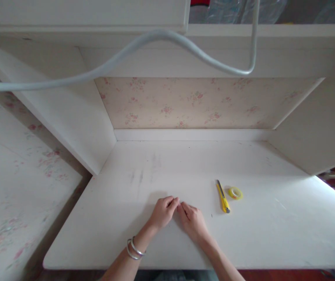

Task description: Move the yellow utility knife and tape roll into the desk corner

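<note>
- The left hand [163, 212] and the right hand [192, 220] rest low on the white counter [272, 226], near its front edge, with their fingertips meeting at one spot between them.
- Both sets of fingers are curled in and pinched toward each other — whether anything is caught between them I cannot tell; if so, it is too small, thin or clear to make out.
- Judged from that posture, the step in hand looks like fine fingertip work on something tiny at the point where the two hands touch (a bit of tape would fit, but that is only a guess).
- The yellow utility knife [222, 196] lies flat on the counter, to the right of the hands and apart from them, its tip pointing away from the person.
- The small yellow tape roll [235, 192] lies just beside the knife, on its far right side — neither is touched.
- A next move toward either tool would call for freeing the right hand, which is the nearer one, while the left keeps the pinch steady.
- Two bangles [134, 248] sit on the left wrist.
</note>
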Available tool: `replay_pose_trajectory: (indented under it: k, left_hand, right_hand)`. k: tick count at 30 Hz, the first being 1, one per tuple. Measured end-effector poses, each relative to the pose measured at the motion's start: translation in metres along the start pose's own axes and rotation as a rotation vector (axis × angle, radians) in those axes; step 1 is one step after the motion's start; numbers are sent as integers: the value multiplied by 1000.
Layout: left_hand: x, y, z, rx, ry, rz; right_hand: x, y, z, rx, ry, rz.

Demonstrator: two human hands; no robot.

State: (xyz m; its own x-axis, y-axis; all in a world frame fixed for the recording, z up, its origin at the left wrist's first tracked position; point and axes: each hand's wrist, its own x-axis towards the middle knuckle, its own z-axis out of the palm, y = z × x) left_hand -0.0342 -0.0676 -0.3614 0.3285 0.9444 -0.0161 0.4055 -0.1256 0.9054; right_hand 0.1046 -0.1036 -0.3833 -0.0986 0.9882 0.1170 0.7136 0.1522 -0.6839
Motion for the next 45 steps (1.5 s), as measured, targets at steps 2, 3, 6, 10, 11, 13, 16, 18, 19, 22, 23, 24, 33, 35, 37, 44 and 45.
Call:
replay_pose_trajectory:
  k: [2,3,6,10,11,13,16,18,19,22,23,24,33,35,37,44,45]
  left_hand:
    - [0,-1,0,-7,0,1]
    - [0,-1,0,-7,1,-1]
    - [0,-1,0,-2,7,-7]
    - [0,0,0,2,12,-15]
    - [0,1,0,4,10,-14]
    - [-1,2,0,5,5,-6]
    - [0,2,-1,2,4,-1]
    - [0,1,-1,3,6,-18]
    - [0,0,-1,2,2,-27]
    - [0,-2,0,-15,-26,-47]
    - [0,-2,0,-23,-36,-53]
    - [1,-3,0,-29,-44,-58]
    - [0,-4,1,4,-62,-22]
    - [-1,-3,1,22,-53,-17]
    - [-1,-2,2,52,-35,-15]
    - [8,10,13,-1,-96,-147]
    - [9,11,14,-46,-109,-157]
  right_hand:
    - [0,-1,1,1,4,6]
    - [0,-1,1,2,3,8]
    - [0,-1,0,3,4,8]
    - [0,0,-1,-9,-12,-3]
    - [0,-1,-1,-13,-16,-6]
    - [1,-2,-2,-12,-15,-9]
    - [1,-6,-3,36,-8,20]
    - [2,-7,-8,96,-8,41]
    - [3,-6,-13,118,-1,50]
    - [3,8,-37,91,107,117]
    - [3,17,-48,50,173,166]
    - [3,27,-60,-3,246,227]
    - [-13,82,-97,-565,156,430]
    - [-15,83,-91,-560,123,407]
    - [-13,82,-87,-505,134,392]
    - [7,47,-56,366,49,505]
    - [9,38,-48,448,49,488]
